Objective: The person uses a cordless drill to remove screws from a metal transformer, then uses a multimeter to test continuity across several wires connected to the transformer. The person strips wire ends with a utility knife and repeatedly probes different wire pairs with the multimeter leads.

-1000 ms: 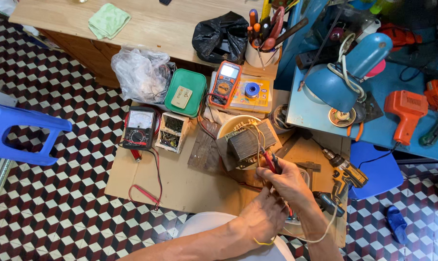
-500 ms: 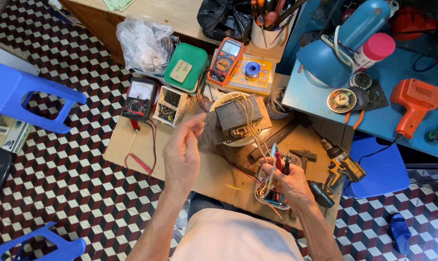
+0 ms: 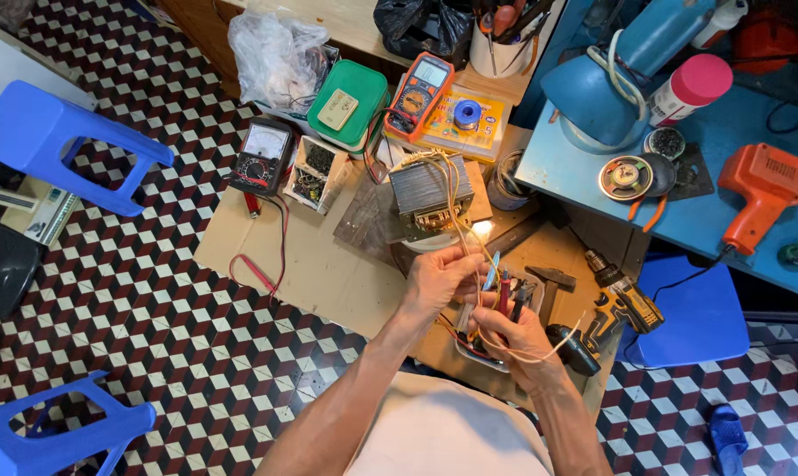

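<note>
A grey transformer [image 3: 431,191] with pale wire leads [image 3: 459,204] stands on a board over the cardboard sheet [image 3: 311,264]. My left hand [image 3: 440,278] pinches those leads just in front of the transformer. Close beside it, my right hand [image 3: 518,339] grips red-handled pliers [image 3: 504,293], jaws up near the wires. A loop of pale wire [image 3: 540,357] hangs over my right wrist. Both hands sit over a small white tray [image 3: 466,315] above my knees.
An analog meter [image 3: 262,156] with red leads, a green box [image 3: 349,106], an orange multimeter [image 3: 419,91], a solder spool [image 3: 467,114], a hammer [image 3: 549,284] and a yellow drill [image 3: 612,304] surround the work. Blue stools [image 3: 51,145] stand left; a blue table [image 3: 707,176] with an orange tool [image 3: 760,194] right.
My left hand has come down from mid-air at the left and now holds the transformer wires next to my right hand. The camera has tilted slightly.
</note>
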